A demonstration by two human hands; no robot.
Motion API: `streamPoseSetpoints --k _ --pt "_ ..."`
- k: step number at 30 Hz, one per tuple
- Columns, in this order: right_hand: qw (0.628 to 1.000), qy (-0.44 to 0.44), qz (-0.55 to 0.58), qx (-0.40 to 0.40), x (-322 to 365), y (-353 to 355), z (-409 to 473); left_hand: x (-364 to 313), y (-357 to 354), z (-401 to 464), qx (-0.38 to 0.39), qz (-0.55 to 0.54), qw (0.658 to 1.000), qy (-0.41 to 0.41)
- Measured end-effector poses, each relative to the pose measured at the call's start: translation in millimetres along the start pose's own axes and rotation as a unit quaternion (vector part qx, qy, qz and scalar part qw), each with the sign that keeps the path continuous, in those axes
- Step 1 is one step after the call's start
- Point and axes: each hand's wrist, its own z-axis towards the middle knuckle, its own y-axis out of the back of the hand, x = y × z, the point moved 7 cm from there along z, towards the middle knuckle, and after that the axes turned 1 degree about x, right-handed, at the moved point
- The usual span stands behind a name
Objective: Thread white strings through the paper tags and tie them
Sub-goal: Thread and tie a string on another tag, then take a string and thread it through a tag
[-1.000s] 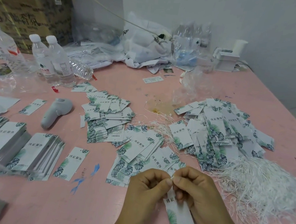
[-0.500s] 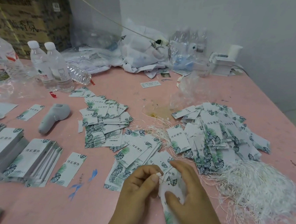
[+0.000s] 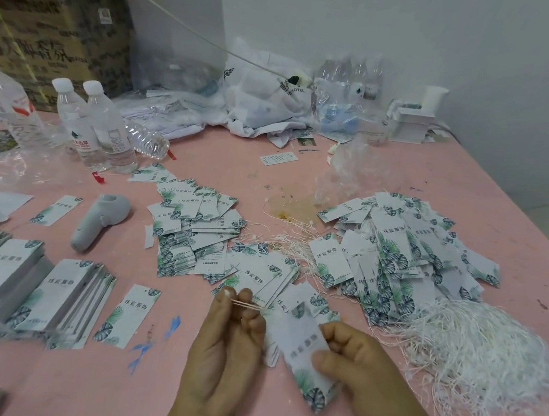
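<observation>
A pink table [image 3: 388, 172] carries all the work material. At its far left edge stands a printed cardboard box [image 3: 46, 41], with a heap of white cloth and clear plastic bags [image 3: 263, 105] to the right of it. A tangled pile of white strings [image 3: 475, 344] lies at the right, near the right hand. Behind that pile sits a loose heap of leaf-print paper tags [image 3: 407, 252]; a second loose heap of tags [image 3: 193, 226] lies at the centre. Neat stacks of tags [image 3: 37, 288] rest at the left edge. Three upright water bottles [image 3: 105, 129] stand at the left rear. A grey handheld device [image 3: 100, 220] lies between the bottles and the stacks.

The right hand [image 3: 361, 369] holds one paper tag [image 3: 305, 353] just above the table, thumb on its printed face and fingers curled behind it. The left hand [image 3: 228, 348] pinches a white string [image 3: 246, 303] between thumb and fingertips; the string runs taut toward the top end of the held tag. Whether it passes through the tag's hole cannot be determined.
</observation>
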Motion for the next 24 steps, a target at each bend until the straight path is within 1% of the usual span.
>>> streamPoseSetpoints --k 1,3,4,5,6,7,8,9,11,13,16,17,18,19,20,21,22,23,24 --pt "0.999 0.007 0.050 -0.013 0 4 2 3 2 -1 -0.013 0.035 0.999 -0.006" --pt "0.987 0.011 0.158 -0.036 -1 9 4 8 3 -6 -0.023 0.159 0.987 -0.025" --pt "0.980 0.010 0.191 -0.050 -2 11 4 10 1 -10 -0.017 0.245 0.969 -0.039" --pt "0.976 0.011 0.207 -0.065 -1 14 5 12 -3 -14 -0.006 0.331 0.942 -0.058" --pt "0.975 0.015 0.205 -0.083 0 17 4 14 -7 -18 0.008 0.403 0.912 -0.079" --pt "0.977 0.022 0.188 -0.101 4 19 3 16 -10 -22 0.019 0.453 0.886 -0.096" --pt "0.979 0.033 0.163 -0.120 11 21 0 17 -13 -24 0.026 0.485 0.868 -0.105" --pt "0.980 0.044 0.135 -0.141 18 26 -2 17 -14 -25 0.028 0.505 0.855 -0.110" --pt "0.978 0.063 0.065 -0.186 38 42 -4 17 -16 -28 0.019 0.527 0.841 -0.117" --pt "0.969 0.080 -0.006 -0.232 67 67 -1 15 -16 -30 0.001 0.529 0.840 -0.122" --pt "0.951 0.100 -0.060 -0.287 113 109 18 11 -17 -31 -0.027 0.519 0.845 -0.127" --pt "0.943 0.098 -0.096 -0.302 126 120 27 9 -18 -31 -0.030 0.515 0.847 -0.129" --pt "0.932 0.085 -0.160 -0.313 135 128 35 8 -18 -31 -0.035 0.511 0.849 -0.129" --pt "0.906 0.059 -0.255 -0.331 140 135 42 8 -16 -30 -0.043 0.509 0.850 -0.128" --pt "0.867 0.044 -0.347 -0.354 144 137 43 7 -14 -30 -0.052 0.502 0.854 -0.124" --pt "0.837 0.059 -0.397 -0.373 147 132 40 7 -12 -30 -0.061 0.489 0.862 -0.119" --pt "0.825 0.093 -0.408 -0.380 145 121 34 8 -10 -29 -0.069 0.469 0.873 -0.110" --pt "0.832 0.131 -0.393 -0.369 137 105 27 10 -7 -29 -0.081 0.450 0.884 -0.102" --pt "0.852 0.156 -0.369 -0.336 123 85 22 11 -4 -28 -0.094 0.433 0.891 -0.098"
